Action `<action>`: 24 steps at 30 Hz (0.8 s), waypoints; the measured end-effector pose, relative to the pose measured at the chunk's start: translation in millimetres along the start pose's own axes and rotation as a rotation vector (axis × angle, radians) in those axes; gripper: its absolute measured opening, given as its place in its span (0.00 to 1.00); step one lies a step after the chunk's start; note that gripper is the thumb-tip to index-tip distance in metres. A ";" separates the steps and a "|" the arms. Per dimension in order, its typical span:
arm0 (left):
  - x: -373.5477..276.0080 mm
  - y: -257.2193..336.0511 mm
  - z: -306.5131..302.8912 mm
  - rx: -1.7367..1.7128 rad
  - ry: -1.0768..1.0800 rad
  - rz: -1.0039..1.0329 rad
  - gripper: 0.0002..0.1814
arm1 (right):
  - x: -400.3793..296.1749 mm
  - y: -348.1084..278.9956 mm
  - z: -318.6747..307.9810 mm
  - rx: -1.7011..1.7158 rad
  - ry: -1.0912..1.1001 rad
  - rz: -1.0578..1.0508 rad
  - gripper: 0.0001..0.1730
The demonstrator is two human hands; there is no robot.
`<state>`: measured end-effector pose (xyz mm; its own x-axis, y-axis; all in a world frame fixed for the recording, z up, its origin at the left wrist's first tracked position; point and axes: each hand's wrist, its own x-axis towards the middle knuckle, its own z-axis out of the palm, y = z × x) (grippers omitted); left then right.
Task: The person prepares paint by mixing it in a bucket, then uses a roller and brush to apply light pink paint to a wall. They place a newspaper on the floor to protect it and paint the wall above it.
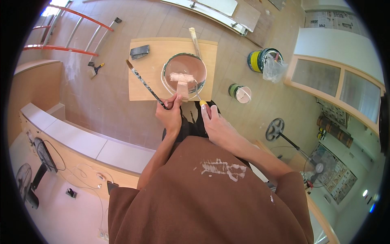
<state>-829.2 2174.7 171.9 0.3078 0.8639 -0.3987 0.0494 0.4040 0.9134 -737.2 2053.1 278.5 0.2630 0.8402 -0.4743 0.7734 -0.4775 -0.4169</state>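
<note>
My left hand (170,113) grips a thin artist's-type paintbrush (145,84) with a paint-spattered dark handle, its bristles pointing up and left. The same hand holds a flat wooden piece (182,89), coated pale pink, that reaches over the near rim of a paint bucket (200,61). In my right hand (214,119) is a small paint roller (181,77) with a yellow-and-red handle. Its pink-loaded sleeve lies across the far end of the wooden piece, above the bucket's opening. Pale pink paint coats the bucket's inside. The bucket stands on a wooden board (143,88).
A grey block (140,52) and a paint-crusted stick (195,39) lie on the board. To the right stand a small paint pot (240,93) and a larger can (257,61) with a plastic bag. A ladder (82,30), a floor brush (96,70) and a pedestal fan (292,141) are around.
</note>
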 end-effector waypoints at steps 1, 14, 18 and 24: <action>-0.7 0.8 0.1 -0.003 0.007 -0.005 0.22 | -0.8 1.0 -4.2 0.000 -0.004 0.008 0.33; -0.3 5.3 -2.1 0.023 0.011 -0.041 0.21 | -2.8 -5.7 11.2 0.003 0.046 0.002 0.33; -2.7 7.9 -1.9 0.076 -0.008 -0.027 0.21 | 35.3 6.6 38.1 -0.040 0.095 -0.006 0.33; -1.2 1.1 -3.6 0.075 -0.017 -0.003 0.21 | 1.6 -7.6 34.1 -0.089 0.017 0.020 0.32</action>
<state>-833.0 2175.2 173.1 0.3236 0.8570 -0.4010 0.1216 0.3827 0.9159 -762.3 2049.3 254.5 0.2882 0.8353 -0.4682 0.8157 -0.4702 -0.3369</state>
